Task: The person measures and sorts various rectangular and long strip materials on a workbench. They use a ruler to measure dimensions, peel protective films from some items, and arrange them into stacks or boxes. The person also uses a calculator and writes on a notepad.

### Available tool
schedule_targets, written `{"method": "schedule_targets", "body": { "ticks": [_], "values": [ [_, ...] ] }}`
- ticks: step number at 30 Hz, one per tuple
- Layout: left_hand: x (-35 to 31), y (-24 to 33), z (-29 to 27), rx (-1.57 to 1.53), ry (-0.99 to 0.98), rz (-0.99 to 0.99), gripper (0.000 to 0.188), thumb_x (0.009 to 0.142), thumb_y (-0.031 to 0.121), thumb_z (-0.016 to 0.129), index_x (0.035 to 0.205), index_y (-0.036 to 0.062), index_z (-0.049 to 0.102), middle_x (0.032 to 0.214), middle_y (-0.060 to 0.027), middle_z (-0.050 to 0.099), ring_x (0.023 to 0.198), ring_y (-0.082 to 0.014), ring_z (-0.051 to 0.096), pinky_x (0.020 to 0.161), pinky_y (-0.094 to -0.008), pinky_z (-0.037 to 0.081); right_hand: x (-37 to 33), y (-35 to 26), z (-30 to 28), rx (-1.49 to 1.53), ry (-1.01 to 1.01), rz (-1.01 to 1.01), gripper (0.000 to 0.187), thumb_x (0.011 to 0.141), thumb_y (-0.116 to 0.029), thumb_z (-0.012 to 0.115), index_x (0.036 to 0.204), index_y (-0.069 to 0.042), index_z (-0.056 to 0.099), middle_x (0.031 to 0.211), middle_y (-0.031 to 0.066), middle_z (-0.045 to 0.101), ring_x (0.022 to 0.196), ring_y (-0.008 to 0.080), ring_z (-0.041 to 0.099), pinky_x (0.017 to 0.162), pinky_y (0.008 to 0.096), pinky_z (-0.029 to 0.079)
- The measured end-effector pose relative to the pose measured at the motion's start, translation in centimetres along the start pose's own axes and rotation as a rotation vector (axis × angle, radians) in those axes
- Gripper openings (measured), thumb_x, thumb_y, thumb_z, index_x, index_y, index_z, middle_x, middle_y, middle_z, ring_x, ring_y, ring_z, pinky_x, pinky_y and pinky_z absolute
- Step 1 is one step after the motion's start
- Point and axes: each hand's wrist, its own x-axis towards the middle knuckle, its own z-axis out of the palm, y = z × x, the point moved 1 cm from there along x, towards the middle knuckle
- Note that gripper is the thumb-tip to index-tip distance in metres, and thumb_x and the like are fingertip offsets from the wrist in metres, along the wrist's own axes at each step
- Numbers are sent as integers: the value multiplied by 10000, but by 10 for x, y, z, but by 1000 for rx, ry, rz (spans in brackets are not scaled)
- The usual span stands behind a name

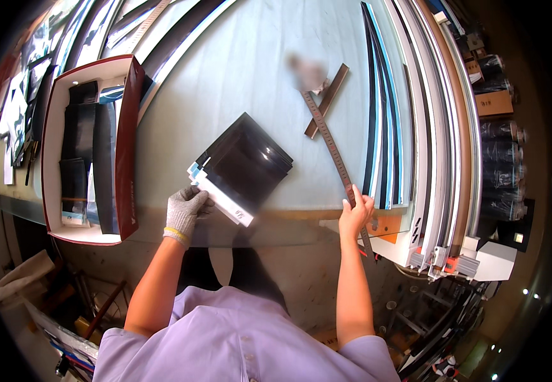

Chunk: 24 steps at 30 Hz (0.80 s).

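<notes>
While left fingers (203, 195) pinch dark sheets (244, 162), right fingers (357, 197) hold a ruler (332, 148) | pale tabletop (238, 70) | dim right side: seemingly rolls (502, 167)

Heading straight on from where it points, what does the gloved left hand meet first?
The stack of dark sheets; the left hand already appears to pinch its white edge. Height above the table is unclear.

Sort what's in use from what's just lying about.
In use:
dark glossy square sheets, in the left hand
long brown marked ruler, at the right hand

Apparently just lying about, untouched:
red-sided open box
brown cardboard box
long black-and-blue strips
</notes>
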Motion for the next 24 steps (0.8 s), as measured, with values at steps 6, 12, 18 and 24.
{"method": "schedule_targets", "body": {
  "ticks": [6, 12, 18, 24],
  "values": [
    [-17, 4, 16, 736, 338, 433, 358, 826, 231, 807, 1075, 14, 668, 965, -122, 725, 849, -252, 712, 774, -345, 574, 15, -119, 28, 456, -170, -345, 251, 826, -2, 717, 1074, -24, 681, 1035, 134, 610, 971, 328, 611, 869, 404, 491],
    [-2, 1, 33, 1195, 285, 675, 921, 737, 434, 823, 1498, 119, 412, 1576, -228, 331, 1457, -459, 286, 1187, -529, 260, 24, -180, 61, 339, -340, -368, 540, 838, -150, 763, 1326, -27, 566, 1165, 144, 634, 1092, 355, 596, 987, 450, 432],
    [9, -8, 25, 1302, 184, 701, 1027, 691, 469, 826, 1528, 97, 362, 1617, -223, 261, 1481, -441, 262, 1205, -547, 216, 44, -189, 60, 191, -858, -150, 465, 863, -228, 733, 1260, -27, 597, 1090, 206, 678, 1047, 381, 643, 886, 460, 486],
    [11, -4, 23, 988, 367, 749, 1137, 682, 297, 889, 1589, 121, 227, 1570, -254, 325, 1455, -405, 337, 1165, -468, 339, 47, -163, 93, 819, -854, -29, 245, 887, -76, 682, 1105, 24, 633, 972, 176, 708, 897, 264, 666, 817, 372, 514]
  ]
}}
